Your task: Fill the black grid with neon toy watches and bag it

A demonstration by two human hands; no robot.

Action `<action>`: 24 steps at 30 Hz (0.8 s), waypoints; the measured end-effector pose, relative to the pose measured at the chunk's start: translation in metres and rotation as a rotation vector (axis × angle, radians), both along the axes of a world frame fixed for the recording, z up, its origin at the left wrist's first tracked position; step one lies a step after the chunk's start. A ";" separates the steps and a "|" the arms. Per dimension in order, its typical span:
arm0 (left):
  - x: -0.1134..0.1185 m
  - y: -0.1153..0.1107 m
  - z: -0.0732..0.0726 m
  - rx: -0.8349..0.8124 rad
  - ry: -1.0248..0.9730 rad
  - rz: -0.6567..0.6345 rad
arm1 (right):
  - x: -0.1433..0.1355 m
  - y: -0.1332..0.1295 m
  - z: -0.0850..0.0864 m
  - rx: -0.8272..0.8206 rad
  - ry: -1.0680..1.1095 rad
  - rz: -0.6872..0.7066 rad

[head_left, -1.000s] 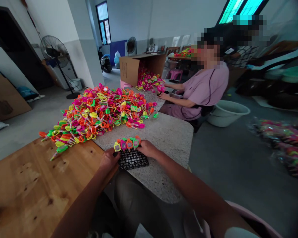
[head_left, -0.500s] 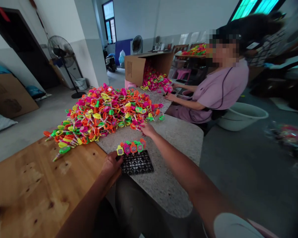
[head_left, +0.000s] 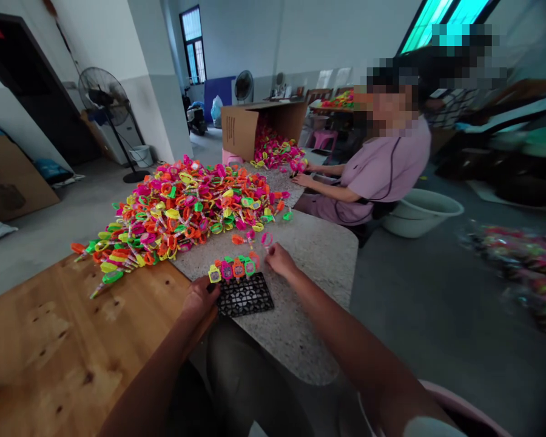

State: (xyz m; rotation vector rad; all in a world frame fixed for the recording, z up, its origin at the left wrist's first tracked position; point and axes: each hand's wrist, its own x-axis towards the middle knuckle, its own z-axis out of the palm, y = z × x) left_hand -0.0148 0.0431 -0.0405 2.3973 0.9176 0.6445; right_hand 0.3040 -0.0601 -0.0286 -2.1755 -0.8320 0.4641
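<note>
My left hand [head_left: 201, 298] is closed on the left end of a black lattice tray [head_left: 248, 295], which rests on the grey speckled tabletop. Along the tray's far edge several toy watches [head_left: 238, 269] stand in a row, yellow, pink, orange and green. To the right of that row, my right hand [head_left: 281, 261] pinches a pink toy watch [head_left: 267, 239] just above the tabletop. A large heap of bright toy watches [head_left: 186, 206] lies beyond both hands, with a few loose orange and pink ones [head_left: 241, 239] at its near edge.
A wooden board [head_left: 131, 321] adjoins the grey tabletop [head_left: 318, 243] on the left. Across it, a co-worker in a pink shirt [head_left: 382, 164] handles watches beside a tipped cardboard box [head_left: 239, 130]. A pale tub [head_left: 423, 212] and bagged goods [head_left: 519, 261] stand on the floor at right.
My right hand has drawn back from the heap toward the tray, bringing a pink toy watch. My left hand stays at the tray's left end. The whole view has shifted slightly.
</note>
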 end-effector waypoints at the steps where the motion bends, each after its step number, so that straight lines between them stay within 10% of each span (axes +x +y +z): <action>1: 0.000 0.000 0.000 0.007 0.000 -0.002 | -0.002 -0.013 -0.001 -0.001 0.088 -0.043; 8: 0.000 0.000 0.004 -0.011 0.027 0.022 | -0.023 -0.082 0.008 0.157 0.797 0.017; 15: -0.001 0.000 0.005 -0.019 0.011 0.009 | -0.043 -0.084 0.020 0.547 1.193 -0.010; 24: -0.002 0.001 0.003 -0.050 0.008 0.025 | -0.065 -0.062 0.013 0.472 0.809 0.028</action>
